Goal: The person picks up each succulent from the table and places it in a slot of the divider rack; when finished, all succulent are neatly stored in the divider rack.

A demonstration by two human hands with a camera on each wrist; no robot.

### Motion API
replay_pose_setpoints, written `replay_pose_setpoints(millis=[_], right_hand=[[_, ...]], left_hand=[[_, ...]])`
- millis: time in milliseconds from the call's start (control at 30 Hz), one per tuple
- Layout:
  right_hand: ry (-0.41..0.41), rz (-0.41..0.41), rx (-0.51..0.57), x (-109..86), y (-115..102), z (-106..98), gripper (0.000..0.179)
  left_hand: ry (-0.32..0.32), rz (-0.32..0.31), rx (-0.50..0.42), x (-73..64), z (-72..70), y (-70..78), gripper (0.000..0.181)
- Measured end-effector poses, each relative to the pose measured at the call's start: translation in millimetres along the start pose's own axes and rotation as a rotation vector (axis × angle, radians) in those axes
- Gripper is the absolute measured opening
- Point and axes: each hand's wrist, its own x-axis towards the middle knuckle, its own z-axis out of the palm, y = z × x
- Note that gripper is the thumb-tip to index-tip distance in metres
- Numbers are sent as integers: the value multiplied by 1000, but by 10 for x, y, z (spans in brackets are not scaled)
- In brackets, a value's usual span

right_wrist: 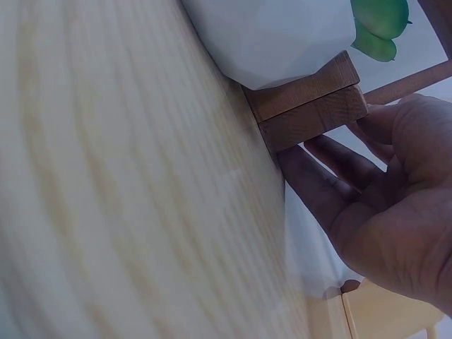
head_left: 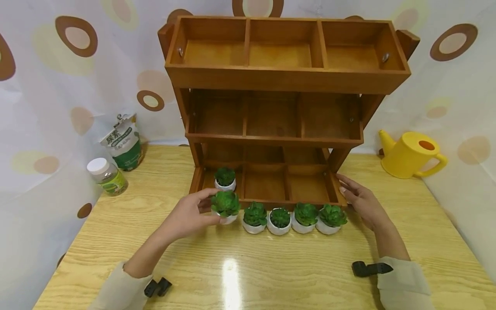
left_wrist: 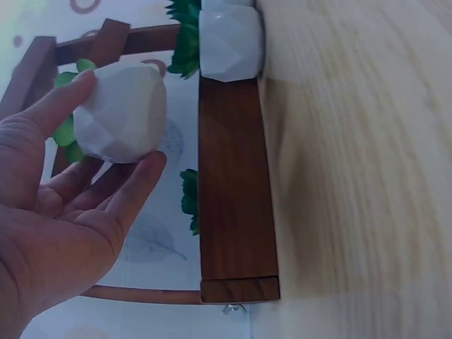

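Observation:
My left hand (head_left: pixel 190 215) holds a potted succulent (head_left: pixel 225 204), its thumb and fingers around the faceted white pot (left_wrist: pixel 121 113). This pot is raised in front of the bottom tier of a brown wooden shelf (head_left: pixel 290 79). Behind it another succulent (head_left: pixel 224 177) stands in the bottom tier's left compartment. My right hand (head_left: pixel 364 204) grips the lower right side of the shelf, fingers bent against the outer corner (right_wrist: pixel 314 116) and thumb at its upper edge. Several more potted succulents (head_left: pixel 280 219) line the table before the shelf's front board.
A yellow watering can (head_left: pixel 410 155) stands at the back right. At the back left are a green-and-white bag (head_left: pixel 125 146) with a clip and a white-capped jar (head_left: pixel 107 176). A patterned cloth (head_left: pixel 46 129) hangs behind the wood-grain table (head_left: pixel 294 271).

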Motion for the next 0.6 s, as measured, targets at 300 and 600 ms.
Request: replay_pose_setpoints(millis=[300,600], right_hand=[[6,12,22,6,10,10,58],[-4,11,28,-12,-10,9,57]], left_hand=[[33,46,-41,149,12,167,67],[56,56,-63,312,77,278,69]])
